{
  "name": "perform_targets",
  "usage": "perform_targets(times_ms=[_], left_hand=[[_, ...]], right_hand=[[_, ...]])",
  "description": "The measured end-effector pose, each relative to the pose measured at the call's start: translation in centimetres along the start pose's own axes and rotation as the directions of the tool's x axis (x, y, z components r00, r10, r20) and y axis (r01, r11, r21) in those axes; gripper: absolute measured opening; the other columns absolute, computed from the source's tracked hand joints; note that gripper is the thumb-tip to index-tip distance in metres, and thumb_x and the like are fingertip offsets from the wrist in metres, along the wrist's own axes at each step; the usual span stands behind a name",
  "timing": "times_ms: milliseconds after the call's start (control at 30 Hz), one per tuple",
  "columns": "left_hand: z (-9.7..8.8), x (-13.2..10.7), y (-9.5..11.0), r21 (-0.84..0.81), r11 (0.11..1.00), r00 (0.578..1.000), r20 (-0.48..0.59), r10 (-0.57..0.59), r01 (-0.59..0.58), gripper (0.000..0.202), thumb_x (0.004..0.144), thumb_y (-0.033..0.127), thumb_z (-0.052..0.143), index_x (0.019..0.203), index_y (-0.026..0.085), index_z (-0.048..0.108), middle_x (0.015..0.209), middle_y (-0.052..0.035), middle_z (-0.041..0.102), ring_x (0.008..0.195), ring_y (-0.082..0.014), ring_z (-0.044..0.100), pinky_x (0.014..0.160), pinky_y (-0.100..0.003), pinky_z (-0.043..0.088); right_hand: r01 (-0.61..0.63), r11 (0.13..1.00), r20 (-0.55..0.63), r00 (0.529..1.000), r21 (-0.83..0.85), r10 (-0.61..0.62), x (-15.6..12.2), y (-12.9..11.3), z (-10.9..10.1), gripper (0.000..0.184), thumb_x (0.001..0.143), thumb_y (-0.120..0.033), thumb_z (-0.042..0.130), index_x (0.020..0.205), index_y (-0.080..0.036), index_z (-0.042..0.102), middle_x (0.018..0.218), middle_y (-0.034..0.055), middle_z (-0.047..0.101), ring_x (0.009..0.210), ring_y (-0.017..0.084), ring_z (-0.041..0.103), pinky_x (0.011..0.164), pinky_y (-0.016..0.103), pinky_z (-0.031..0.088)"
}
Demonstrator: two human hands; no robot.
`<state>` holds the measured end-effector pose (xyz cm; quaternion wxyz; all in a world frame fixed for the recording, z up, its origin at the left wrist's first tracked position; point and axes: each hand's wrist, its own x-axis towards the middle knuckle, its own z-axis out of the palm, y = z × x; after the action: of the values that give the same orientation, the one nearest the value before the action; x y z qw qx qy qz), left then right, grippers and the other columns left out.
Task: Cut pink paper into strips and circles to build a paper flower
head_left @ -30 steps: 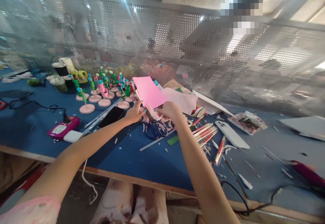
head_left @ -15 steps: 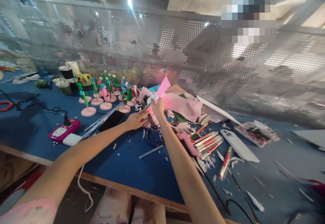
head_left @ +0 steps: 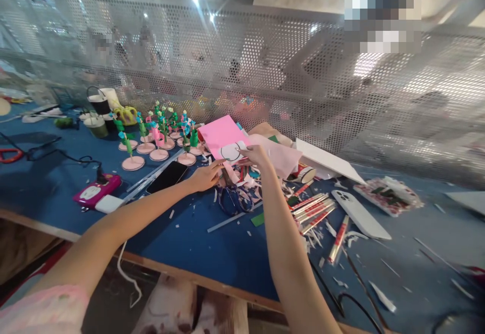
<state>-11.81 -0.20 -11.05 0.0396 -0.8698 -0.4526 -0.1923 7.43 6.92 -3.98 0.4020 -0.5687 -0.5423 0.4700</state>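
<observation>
Both my hands hold a pink sheet [head_left: 217, 134] above the blue table [head_left: 212, 243]. My left hand [head_left: 204, 176] pinches its lower left edge. My right hand [head_left: 254, 155] grips its lower right edge, beside a circle drawn on the sheet [head_left: 230, 152]. Just below my hands, a pair of scissors [head_left: 234, 198] lies on the table among paper scraps.
Small craft flowers on round pink bases [head_left: 159, 134] stand at the left. A black phone [head_left: 167, 176], a pink device [head_left: 96, 191], glue sticks [head_left: 312, 207] and a white phone [head_left: 359, 214] lie around. A perforated metal screen [head_left: 265, 71] runs behind; another person is beyond it.
The pink sheet was bent and tilted up half a second ago; now it lies flatter between my hands, showing the drawn circle. My right hand moved slightly right.
</observation>
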Motion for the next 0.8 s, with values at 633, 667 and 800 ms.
perform_targets(times_ms=[633,667,800], left_hand=[[1.9,0.6,-1.2,-0.365,0.915,0.899,-0.319,-0.299,0.175,0.024,0.090,0.029,0.048,0.107,0.017,0.058,0.095,-0.0087,0.068,0.089,-0.0220,0.065,0.084,-0.036,0.051],[1.9,0.6,-1.2,-0.375,0.908,0.893,-0.318,-0.317,0.188,0.023,0.090,0.029,0.048,0.107,0.017,0.059,0.091,-0.0078,0.069,0.085,-0.0212,0.066,0.081,-0.035,0.051],[2.1,0.7,-1.6,-0.441,0.865,0.816,-0.390,-0.426,0.241,0.035,0.093,0.030,0.041,0.125,0.017,0.047,0.098,-0.0101,0.067,0.091,-0.0212,0.065,0.083,-0.034,0.051]], right_hand=[[0.240,0.911,0.425,0.901,-0.334,-0.081,-2.3,-1.7,-1.5,0.032,0.054,-0.036,0.085,0.070,-0.014,0.067,0.055,0.0004,0.065,0.054,0.015,0.063,0.053,0.023,0.052],[0.251,0.901,0.420,0.903,-0.354,-0.086,-2.4,-1.9,-1.7,0.034,0.056,-0.037,0.084,0.076,-0.014,0.069,0.062,0.0024,0.068,0.057,0.015,0.064,0.054,0.024,0.052],[0.259,0.836,0.211,0.961,-0.483,-0.176,-2.6,-2.5,-3.4,0.039,0.067,-0.038,0.076,0.096,-0.013,0.069,0.100,0.0108,0.071,0.086,0.022,0.066,0.073,0.030,0.054]])
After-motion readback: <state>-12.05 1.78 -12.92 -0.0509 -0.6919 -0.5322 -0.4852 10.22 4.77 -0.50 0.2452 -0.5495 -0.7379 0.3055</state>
